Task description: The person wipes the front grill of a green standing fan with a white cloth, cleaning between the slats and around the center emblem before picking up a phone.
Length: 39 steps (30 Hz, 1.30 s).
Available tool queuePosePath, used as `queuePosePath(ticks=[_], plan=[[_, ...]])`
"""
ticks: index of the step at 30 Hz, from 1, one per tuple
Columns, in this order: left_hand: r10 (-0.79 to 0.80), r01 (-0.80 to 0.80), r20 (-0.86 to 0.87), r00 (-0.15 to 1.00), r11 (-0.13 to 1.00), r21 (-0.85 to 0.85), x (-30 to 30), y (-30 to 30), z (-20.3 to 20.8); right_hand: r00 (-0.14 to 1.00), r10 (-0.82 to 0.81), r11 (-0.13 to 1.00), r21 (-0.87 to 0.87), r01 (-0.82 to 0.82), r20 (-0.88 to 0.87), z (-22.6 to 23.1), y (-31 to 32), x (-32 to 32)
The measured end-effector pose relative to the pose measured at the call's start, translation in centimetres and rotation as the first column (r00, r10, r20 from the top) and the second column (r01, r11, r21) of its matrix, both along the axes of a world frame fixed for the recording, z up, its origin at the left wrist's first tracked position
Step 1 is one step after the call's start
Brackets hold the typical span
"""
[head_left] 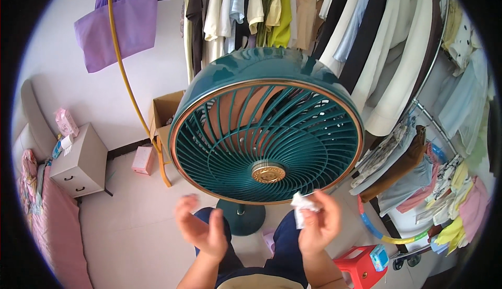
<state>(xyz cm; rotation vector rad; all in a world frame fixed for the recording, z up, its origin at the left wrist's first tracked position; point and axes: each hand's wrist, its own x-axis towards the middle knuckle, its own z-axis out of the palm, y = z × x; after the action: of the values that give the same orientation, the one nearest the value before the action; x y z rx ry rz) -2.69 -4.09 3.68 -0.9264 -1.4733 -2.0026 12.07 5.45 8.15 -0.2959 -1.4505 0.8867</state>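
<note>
The left grip [201, 231] was wide and bare, its thumb and fingers spread just in front of the fan's lower rim, perhaps left free for steadying something; the right grip [319, 226] was narrow, pinching a crumpled white tissue [304, 209] between thumb and fingers, likely held at the tips so that its loose part stood clear of the palm, though whether it touched the rim could not be told. Beyond the hands, at far left, a pink-covered bed [60, 226] lay beside a bedside cabinet [93, 155], whose top carried a pink packet [66, 123], presumably to be reachable from the pillow. A purple bag [117, 35] hung near a curved wooden pole [125, 74], probably to keep it off the floor, where a pink box [143, 161] sat. A cardboard box [161, 108] stood partly hidden behind the large green fan [266, 61]. The fan was in the middle, before the person's knees, its round base [241, 221] on the floor and its grille facing upward toward the person, which seemed to put the front within easy reach. To the right, clothes [389, 80] hung close together, apparently to save room, and below them a red stool [361, 268] bore a blue packet [379, 256], perhaps parked there to be handy to the right side
</note>
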Motion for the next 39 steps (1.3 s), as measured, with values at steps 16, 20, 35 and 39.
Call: queuePosePath(ticks=[16,20,35,39], plan=[[-0.715,0.518,0.491,0.499,0.699,0.493,-4.7,3.9,-1.7,0.719,-0.694,0.472,0.75,0.464,-0.009,11.3,5.4,-0.8],[-0.732,0.539,0.466,0.497,0.681,0.496,-5.0,5.0,-3.1,0.687,-0.727,0.427,0.79,0.439,0.01,11.6,5.1,-1.2],[-0.732,0.513,0.43,0.529,0.679,0.524,-5.1,5.0,-4.5,0.752,-0.658,0.553,0.705,0.444,0.043,11.6,5.4,-2.3],[-0.731,0.531,0.404,0.55,0.68,0.506,-4.4,5.7,-4.3,0.716,-0.698,0.447,0.795,0.409,0.025,10.9,4.9,-2.7]])
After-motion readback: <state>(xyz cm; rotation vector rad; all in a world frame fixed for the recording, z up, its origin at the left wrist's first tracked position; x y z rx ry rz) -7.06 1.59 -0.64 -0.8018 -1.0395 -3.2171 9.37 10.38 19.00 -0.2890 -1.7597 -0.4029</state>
